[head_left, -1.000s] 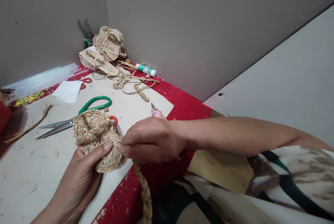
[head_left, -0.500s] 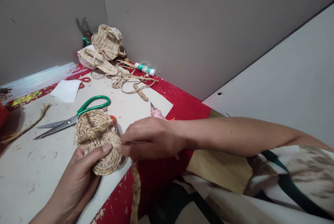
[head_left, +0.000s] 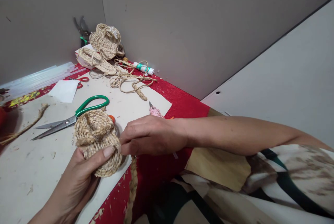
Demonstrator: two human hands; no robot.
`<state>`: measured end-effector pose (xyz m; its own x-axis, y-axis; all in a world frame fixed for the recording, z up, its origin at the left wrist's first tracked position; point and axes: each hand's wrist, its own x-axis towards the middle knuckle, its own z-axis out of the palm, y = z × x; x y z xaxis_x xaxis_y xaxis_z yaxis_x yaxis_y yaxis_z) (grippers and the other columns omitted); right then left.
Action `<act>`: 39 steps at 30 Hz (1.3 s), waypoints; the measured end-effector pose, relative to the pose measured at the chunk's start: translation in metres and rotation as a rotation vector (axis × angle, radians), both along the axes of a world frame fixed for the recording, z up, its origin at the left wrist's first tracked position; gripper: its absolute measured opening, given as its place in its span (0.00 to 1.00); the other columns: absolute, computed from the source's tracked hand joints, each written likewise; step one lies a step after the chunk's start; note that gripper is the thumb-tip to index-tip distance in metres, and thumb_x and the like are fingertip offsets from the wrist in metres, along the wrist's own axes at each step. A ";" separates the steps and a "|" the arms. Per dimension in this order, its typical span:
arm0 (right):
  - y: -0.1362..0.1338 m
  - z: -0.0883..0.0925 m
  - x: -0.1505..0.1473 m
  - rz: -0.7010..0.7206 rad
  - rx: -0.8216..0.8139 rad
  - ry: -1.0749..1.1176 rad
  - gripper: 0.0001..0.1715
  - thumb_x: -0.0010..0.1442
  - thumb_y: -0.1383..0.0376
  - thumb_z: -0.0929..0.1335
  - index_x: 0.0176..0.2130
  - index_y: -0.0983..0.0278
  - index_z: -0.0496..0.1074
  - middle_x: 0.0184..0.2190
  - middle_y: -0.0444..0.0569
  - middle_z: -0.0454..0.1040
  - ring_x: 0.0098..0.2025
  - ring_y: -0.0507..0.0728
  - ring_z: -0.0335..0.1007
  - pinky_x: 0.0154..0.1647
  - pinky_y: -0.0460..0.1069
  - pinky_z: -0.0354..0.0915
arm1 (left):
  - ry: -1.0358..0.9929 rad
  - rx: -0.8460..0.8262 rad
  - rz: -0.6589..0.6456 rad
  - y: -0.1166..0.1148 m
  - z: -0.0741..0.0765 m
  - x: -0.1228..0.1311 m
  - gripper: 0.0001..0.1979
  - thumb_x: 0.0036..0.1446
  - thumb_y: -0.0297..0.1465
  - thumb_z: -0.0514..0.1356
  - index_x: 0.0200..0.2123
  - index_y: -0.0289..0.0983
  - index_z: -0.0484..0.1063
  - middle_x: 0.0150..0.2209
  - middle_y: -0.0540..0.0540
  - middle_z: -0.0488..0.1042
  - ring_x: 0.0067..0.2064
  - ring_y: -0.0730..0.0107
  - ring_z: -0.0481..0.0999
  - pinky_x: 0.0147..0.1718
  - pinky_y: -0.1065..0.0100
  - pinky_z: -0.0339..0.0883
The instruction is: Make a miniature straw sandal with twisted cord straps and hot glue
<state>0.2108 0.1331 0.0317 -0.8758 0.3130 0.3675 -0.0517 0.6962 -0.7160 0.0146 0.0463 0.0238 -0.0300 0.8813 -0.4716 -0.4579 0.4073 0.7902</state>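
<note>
A coiled straw-braid piece [head_left: 103, 147], shaped like a small slipper with a raised band across it, is in my left hand [head_left: 80, 175]. My left thumb presses on its top and the other fingers are underneath. My right hand [head_left: 148, 135] is closed at the piece's right edge, fingertips pinched together there. What they hold is hidden. A flat straw braid [head_left: 132, 189] hangs below the right hand over the table edge. Green-handled scissors [head_left: 91, 107] lie with blades apart just behind the piece, near a small orange ball [head_left: 112, 118].
A pink glue gun [head_left: 156, 110] lies beyond my right hand. Woven straw pieces [head_left: 105, 41], loose cord [head_left: 125, 79], pruning shears [head_left: 82, 29] and a glue stick [head_left: 143, 68] are at the back. Clear sticks [head_left: 44, 78], white paper [head_left: 64, 90] and a straw strand [head_left: 28, 126] lie left.
The straw piece has turned slightly in my left hand, whose thumb has shifted right. A thin dark line between my right fingers no longer shows. The hanging braid has swung left.
</note>
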 end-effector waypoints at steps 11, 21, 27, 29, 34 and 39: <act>-0.002 0.006 -0.003 -0.004 0.013 -0.069 0.13 0.69 0.64 0.64 0.43 0.71 0.75 0.38 0.52 0.77 0.39 0.49 0.71 0.44 0.41 0.66 | 0.077 0.031 0.038 -0.001 -0.001 0.000 0.33 0.39 0.25 0.75 0.53 0.39 0.77 0.42 0.43 0.84 0.46 0.51 0.82 0.48 0.59 0.75; 0.001 0.012 0.079 -0.551 0.463 -0.330 0.16 0.67 0.61 0.64 0.50 0.68 0.71 0.44 0.58 0.77 0.47 0.60 0.72 0.47 0.54 0.69 | 0.130 0.041 0.183 0.005 -0.007 -0.004 0.32 0.39 0.27 0.76 0.51 0.41 0.78 0.39 0.47 0.84 0.37 0.62 0.83 0.42 0.66 0.78; -0.022 0.013 0.104 -0.627 0.225 -0.729 0.21 0.63 0.60 0.66 0.53 0.67 0.70 0.47 0.59 0.75 0.48 0.62 0.72 0.45 0.54 0.68 | 0.166 0.063 0.191 0.006 -0.004 -0.003 0.29 0.39 0.26 0.76 0.48 0.40 0.79 0.36 0.50 0.84 0.36 0.67 0.82 0.45 0.68 0.77; -0.025 0.010 0.103 -0.600 0.209 -0.756 0.22 0.62 0.63 0.66 0.54 0.65 0.70 0.48 0.57 0.74 0.49 0.62 0.71 0.46 0.54 0.67 | 0.162 0.068 0.178 0.005 -0.003 -0.004 0.26 0.40 0.25 0.75 0.47 0.40 0.79 0.37 0.50 0.84 0.33 0.70 0.82 0.45 0.68 0.77; -0.026 0.003 0.099 -0.606 0.226 -0.778 0.18 0.54 0.72 0.64 0.46 0.66 0.70 0.42 0.55 0.74 0.40 0.58 0.70 0.36 0.50 0.63 | 0.141 0.063 0.190 0.005 -0.003 -0.005 0.17 0.39 0.24 0.75 0.37 0.37 0.81 0.34 0.50 0.83 0.32 0.70 0.82 0.41 0.69 0.78; -0.029 0.004 0.110 -0.674 0.142 -0.484 0.13 0.53 0.69 0.65 0.42 0.65 0.67 0.33 0.49 0.72 0.29 0.53 0.64 0.30 0.48 0.61 | 0.088 0.046 0.223 0.006 -0.003 -0.003 0.24 0.37 0.24 0.76 0.41 0.38 0.81 0.34 0.50 0.83 0.32 0.68 0.82 0.38 0.70 0.79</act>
